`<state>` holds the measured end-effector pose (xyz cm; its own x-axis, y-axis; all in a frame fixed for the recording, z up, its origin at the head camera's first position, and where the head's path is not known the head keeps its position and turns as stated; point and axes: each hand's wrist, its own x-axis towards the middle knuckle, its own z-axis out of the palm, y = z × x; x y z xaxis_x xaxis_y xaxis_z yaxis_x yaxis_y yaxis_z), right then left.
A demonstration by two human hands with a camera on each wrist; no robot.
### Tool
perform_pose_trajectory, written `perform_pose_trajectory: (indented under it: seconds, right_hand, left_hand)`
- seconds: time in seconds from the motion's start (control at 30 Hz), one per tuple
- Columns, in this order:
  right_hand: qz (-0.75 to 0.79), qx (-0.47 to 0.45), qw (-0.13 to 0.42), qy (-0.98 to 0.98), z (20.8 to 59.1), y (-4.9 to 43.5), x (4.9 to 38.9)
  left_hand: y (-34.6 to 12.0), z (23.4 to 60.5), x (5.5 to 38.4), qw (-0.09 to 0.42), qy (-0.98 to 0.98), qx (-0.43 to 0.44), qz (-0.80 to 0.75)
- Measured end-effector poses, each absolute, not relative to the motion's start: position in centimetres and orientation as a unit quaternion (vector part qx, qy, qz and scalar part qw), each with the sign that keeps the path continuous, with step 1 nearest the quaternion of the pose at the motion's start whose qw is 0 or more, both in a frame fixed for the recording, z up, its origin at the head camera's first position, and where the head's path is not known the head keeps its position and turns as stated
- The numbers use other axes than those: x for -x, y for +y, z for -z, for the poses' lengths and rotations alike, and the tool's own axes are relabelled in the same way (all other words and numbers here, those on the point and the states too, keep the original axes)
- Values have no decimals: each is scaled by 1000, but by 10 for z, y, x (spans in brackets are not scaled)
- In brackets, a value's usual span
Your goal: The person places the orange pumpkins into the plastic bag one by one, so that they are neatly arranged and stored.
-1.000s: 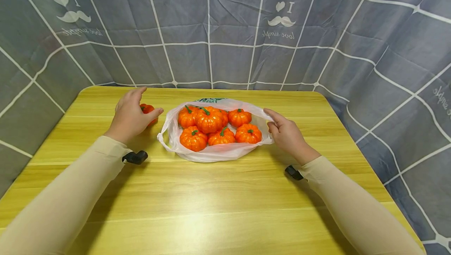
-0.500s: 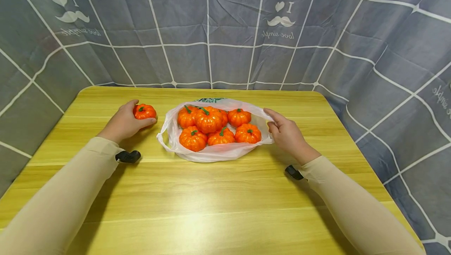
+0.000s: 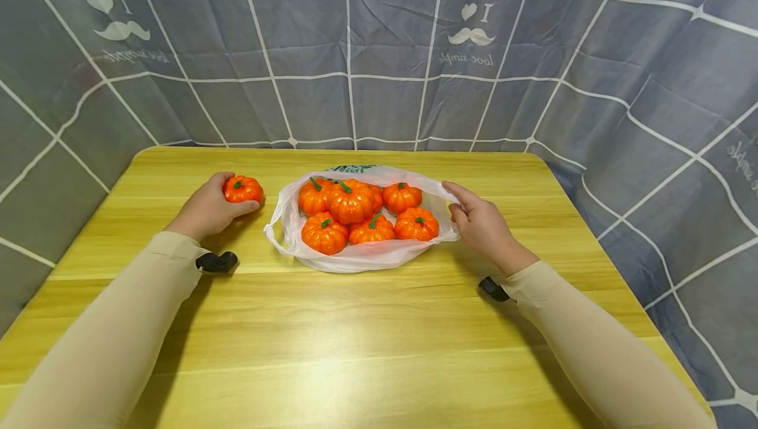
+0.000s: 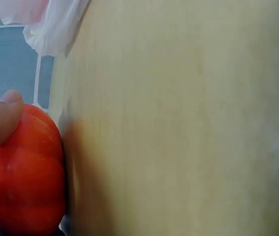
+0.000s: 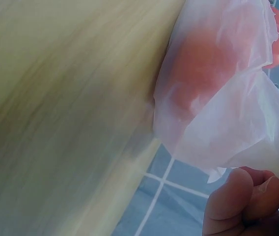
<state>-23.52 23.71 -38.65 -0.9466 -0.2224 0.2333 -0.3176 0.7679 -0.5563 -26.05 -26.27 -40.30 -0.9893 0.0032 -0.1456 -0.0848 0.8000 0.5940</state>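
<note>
My left hand (image 3: pixel 204 208) grips a small orange pumpkin (image 3: pixel 243 189) with a green stem, left of the bag. In the left wrist view my thumb lies over the pumpkin (image 4: pixel 24 177), whose underside sits right at the tabletop; the other fingers are mostly hidden behind it. A thin white plastic bag (image 3: pixel 367 261) spreads with its mouth wide, several glossy orange pumpkins (image 3: pixel 351 202) inside. At its right end my right hand (image 3: pixel 485 226) pinches the rim. The right wrist view shows curled fingers (image 5: pixel 228 199) right at the bag's stretched film (image 5: pixel 228 132).
Everything stands on a yellow wood-grain table (image 3: pixel 355 343) with rounded far corners. A grey-blue curtain (image 3: pixel 391 27) with white grid lines hangs behind and along both sides. One bag handle loop (image 3: pixel 269 231) sticks out toward the left hand.
My left hand has shifted left and lower around the small pumpkin, which was mostly hidden behind it and now shows. The right hand and the bag have stayed in place.
</note>
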Motion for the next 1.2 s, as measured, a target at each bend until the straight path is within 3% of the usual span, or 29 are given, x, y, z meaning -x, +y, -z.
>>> perform_pose_trajectory:
  seconds: [1.2]
  right_hand:
    - [-308,-153,72,-936,385,237,234]
  left_hand:
    - [-259,401,257,66,944,30,-322]
